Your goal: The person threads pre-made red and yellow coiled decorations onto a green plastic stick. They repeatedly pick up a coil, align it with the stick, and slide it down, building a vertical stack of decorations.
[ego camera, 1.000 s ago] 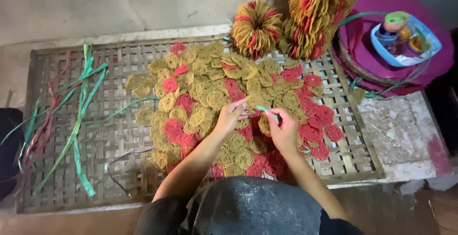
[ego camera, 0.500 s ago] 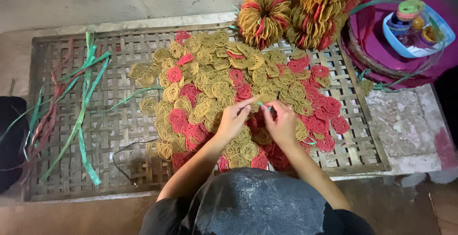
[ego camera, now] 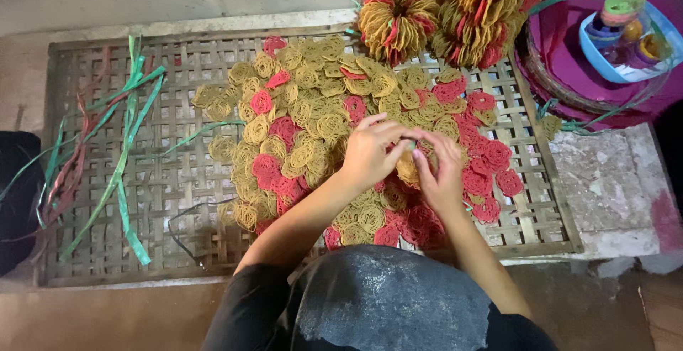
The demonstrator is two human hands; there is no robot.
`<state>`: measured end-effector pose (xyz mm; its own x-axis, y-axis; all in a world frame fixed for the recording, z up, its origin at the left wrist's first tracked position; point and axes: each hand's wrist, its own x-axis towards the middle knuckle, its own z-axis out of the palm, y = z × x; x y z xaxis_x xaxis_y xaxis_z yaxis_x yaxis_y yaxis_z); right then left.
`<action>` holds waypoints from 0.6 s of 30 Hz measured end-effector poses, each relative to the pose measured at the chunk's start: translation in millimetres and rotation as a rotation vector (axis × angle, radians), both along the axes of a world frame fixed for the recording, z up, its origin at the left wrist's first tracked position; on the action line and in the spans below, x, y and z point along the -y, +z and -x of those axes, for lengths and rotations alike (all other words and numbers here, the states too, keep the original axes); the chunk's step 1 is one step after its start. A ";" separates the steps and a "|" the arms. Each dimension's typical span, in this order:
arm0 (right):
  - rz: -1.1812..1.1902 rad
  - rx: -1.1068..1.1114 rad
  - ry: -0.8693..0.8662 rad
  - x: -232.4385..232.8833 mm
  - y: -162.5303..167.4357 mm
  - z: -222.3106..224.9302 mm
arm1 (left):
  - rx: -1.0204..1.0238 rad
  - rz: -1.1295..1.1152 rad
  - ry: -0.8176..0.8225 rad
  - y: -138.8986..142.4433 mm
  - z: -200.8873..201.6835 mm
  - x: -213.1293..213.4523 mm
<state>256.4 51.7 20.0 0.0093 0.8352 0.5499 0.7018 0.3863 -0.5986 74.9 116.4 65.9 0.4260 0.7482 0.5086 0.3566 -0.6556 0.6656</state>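
Both hands (ego camera: 409, 159) on noodle discs (ego camera: 409, 169)

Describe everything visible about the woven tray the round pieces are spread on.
The tray is a flat rectangle of pale, worn strips woven in an open lattice with small square gaps, framed by a plain border. It lies flat on a rough grey floor. A heap of yellow and red lacy discs covers its middle and right. Green and red strips lie loose on its left side. Both hands, left and right, work together over the heap.
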 end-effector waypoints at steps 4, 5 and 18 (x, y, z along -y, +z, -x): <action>0.348 -0.641 0.031 -5.1 -25.2 -4.8 | -0.018 0.210 -0.121 -22.9 -11.4 -21.8; 0.289 -0.733 0.045 -5.9 -30.1 -9.0 | -0.041 0.153 -0.125 -32.1 -12.1 -31.8; 0.337 -0.586 -0.076 2.6 -22.2 -2.4 | 0.429 0.917 0.074 -83.0 -6.8 -36.0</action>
<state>258.8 49.1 -2.2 0.2922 0.9452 0.1458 0.2426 0.0742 -0.9673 81.6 152.4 -17.2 0.2794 0.9440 -0.1754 -0.0121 0.1861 0.9825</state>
